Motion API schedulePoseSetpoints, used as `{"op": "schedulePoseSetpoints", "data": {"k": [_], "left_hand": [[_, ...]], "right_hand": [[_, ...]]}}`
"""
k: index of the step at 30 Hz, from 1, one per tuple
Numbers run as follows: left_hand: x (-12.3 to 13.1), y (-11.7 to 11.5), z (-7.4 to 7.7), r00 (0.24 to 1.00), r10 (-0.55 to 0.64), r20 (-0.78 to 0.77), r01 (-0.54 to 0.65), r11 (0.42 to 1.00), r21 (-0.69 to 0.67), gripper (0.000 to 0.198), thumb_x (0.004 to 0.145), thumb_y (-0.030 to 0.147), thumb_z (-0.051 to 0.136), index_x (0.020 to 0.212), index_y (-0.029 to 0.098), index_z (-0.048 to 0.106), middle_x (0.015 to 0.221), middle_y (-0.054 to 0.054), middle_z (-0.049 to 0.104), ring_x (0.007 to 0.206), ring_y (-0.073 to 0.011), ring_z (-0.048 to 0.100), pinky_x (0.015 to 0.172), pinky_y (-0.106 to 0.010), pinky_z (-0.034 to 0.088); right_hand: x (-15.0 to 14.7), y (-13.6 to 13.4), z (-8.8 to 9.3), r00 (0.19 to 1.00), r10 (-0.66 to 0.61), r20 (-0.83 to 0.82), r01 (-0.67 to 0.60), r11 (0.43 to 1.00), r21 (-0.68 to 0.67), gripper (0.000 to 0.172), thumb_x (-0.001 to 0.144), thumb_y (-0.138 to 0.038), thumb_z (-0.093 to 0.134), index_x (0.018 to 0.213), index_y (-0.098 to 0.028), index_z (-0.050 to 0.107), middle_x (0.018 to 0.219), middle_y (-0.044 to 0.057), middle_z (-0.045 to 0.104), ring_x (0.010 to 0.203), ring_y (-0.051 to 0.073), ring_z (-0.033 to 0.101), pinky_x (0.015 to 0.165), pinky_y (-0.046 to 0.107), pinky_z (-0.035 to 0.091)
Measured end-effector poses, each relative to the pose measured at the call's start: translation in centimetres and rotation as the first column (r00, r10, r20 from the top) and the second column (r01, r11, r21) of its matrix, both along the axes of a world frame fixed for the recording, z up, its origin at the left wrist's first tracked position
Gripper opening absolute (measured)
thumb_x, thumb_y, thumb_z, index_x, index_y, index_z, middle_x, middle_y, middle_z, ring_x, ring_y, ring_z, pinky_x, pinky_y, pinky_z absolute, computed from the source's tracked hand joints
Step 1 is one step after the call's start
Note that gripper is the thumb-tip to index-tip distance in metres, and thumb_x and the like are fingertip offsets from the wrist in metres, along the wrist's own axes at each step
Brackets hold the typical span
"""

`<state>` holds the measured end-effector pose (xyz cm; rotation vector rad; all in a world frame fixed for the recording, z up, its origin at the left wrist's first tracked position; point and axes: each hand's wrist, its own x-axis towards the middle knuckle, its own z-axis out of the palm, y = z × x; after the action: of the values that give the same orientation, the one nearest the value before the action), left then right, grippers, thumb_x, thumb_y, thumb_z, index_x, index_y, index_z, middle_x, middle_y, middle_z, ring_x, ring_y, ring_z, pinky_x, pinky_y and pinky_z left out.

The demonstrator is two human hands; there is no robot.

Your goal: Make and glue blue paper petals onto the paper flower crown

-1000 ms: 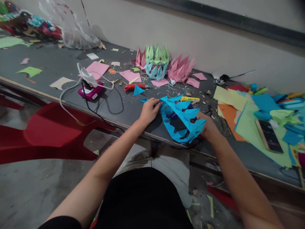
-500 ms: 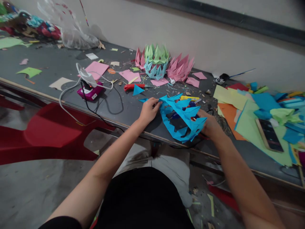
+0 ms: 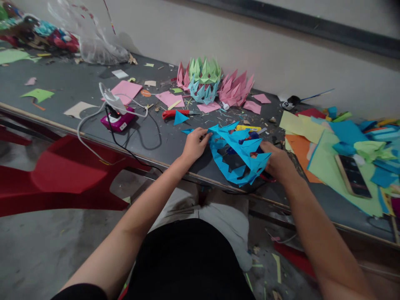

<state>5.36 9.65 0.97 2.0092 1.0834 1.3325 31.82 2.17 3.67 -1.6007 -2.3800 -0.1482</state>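
Note:
My left hand (image 3: 196, 144) pinches the left end of a bright blue folded-paper crown (image 3: 231, 170) at the table's front edge. The band curves in an open loop, its points facing up and right. My right hand (image 3: 275, 160) is closed at the crown's right side, its fingertips hidden behind the paper. Through the loop and above it show parts of a dark blue tool (image 3: 254, 136), whose kind I cannot make out. Beyond the crown lies a yellow cutter (image 3: 248, 128). A blue paper triangle (image 3: 180, 118) lies by a red-handled cutter (image 3: 176, 113).
Pink, green and light blue paper crowns (image 3: 204, 73) stand by the wall. Left of me sits a purple power strip (image 3: 118, 121) with trailing cords. Coloured paper sheets (image 3: 333, 162) and a phone (image 3: 353, 176) are on the right. A red chair (image 3: 71, 166) stands at the left.
My right hand has shifted very slightly, and a bit more of the dark blue tool shows above the crown. My left hand keeps its pinch on the paper.

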Motion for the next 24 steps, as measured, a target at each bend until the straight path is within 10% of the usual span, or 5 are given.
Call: {"op": "schedulePoseSetpoints", "data": {"k": [10,24], "left_hand": [[0.02,0.04,-0.1,1.0,0.01,-0.003,-0.01,1.0,-0.004,0.026,0.084,0.019,0.052,0.058,0.017,0.048,0.061,0.001,0.046,0.06,-0.012,0.047,0.057,-0.024,0.036],[-0.02,0.01,-0.18,1.0,0.005,0.004,-0.005,1.0,-0.005,0.022,0.084,0.023,0.05,0.063,0.018,0.052,0.063,0.0,0.048,0.062,-0.0131,0.048,0.058,-0.025,0.037]], "right_hand": [[0.16,-0.73,0.92,0.966,-0.21,-0.154,0.216,0.976,0.022,0.038,0.071,-0.038,0.059,0.102,-0.017,0.057,0.099,0.017,0.066,0.09,0.034,0.063,0.072,0.043,0.051],[-0.31,-1.04,0.25,0.986,0.036,-0.164,-0.055,0.992,-0.113,0.033,0.075,-0.035,0.051,0.104,-0.02,0.057,0.105,0.013,0.065,0.097,0.029,0.062,0.078,0.039,0.05]]}}
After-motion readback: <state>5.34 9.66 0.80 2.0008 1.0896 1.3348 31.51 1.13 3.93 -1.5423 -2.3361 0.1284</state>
